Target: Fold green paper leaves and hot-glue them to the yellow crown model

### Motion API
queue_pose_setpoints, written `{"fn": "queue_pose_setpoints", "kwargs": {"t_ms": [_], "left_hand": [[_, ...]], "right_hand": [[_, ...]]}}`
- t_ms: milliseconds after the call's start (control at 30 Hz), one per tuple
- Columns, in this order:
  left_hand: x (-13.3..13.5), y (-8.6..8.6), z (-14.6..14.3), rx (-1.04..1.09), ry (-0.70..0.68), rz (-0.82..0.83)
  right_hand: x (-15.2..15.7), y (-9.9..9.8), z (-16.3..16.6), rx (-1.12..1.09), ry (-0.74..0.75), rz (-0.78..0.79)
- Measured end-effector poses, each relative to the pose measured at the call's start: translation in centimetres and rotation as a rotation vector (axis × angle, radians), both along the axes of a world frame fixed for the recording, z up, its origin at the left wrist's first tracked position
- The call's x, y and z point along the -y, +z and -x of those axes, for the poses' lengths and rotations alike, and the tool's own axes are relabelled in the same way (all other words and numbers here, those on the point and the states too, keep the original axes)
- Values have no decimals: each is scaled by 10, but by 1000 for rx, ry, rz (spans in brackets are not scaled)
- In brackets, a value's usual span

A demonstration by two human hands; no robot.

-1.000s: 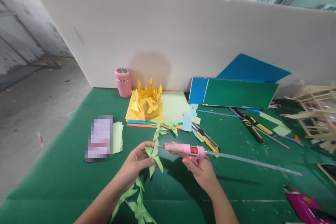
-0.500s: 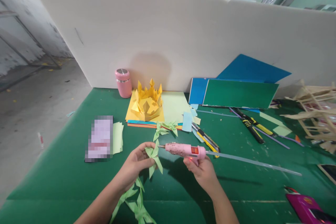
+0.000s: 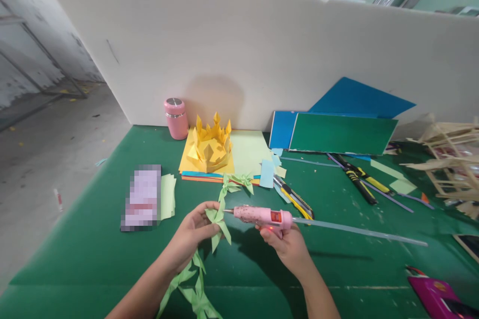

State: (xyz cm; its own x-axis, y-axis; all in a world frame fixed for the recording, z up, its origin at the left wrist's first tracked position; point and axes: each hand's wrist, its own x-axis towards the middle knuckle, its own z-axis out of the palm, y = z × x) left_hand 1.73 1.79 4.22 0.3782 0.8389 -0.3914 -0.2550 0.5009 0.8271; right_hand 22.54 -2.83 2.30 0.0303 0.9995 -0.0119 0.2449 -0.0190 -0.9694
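Note:
My left hand (image 3: 194, 232) pinches a folded green paper leaf piece (image 3: 217, 219) between thumb and fingers. A pink hot glue gun (image 3: 262, 215) is gripped by my right hand (image 3: 290, 244), its nozzle touching or almost touching the leaf piece's upper right edge. From the back of the glue gun a long clear glue stick (image 3: 359, 232) runs out to the right. More folded green paper leaves (image 3: 198, 294) lie below my left hand near the front edge. Other green leaf pieces (image 3: 239, 183) lie just beyond the nozzle.
A yellow paper crown (image 3: 209, 152) sits on stacked colored paper, with a pink thermos (image 3: 175, 118) beside it. A yellow utility knife (image 3: 295, 199) and yellow-black pliers (image 3: 361, 179) lie to the right. A white partition (image 3: 239, 50) stands behind.
The glue gun has shifted slightly left, bringing its nozzle closer against the leaf piece. My left hand stays almost in place, the leaf piece tilting slightly.

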Motion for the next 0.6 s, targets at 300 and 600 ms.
{"fn": "queue_pose_setpoints", "kwargs": {"t_ms": [300, 600], "left_hand": [[-2, 4, -1, 2, 21, 14], [0, 2, -2, 43, 90, 38]], "right_hand": [[2, -3, -1, -35, -29, -56], [4, -14, 3, -213, -74, -36]]}}
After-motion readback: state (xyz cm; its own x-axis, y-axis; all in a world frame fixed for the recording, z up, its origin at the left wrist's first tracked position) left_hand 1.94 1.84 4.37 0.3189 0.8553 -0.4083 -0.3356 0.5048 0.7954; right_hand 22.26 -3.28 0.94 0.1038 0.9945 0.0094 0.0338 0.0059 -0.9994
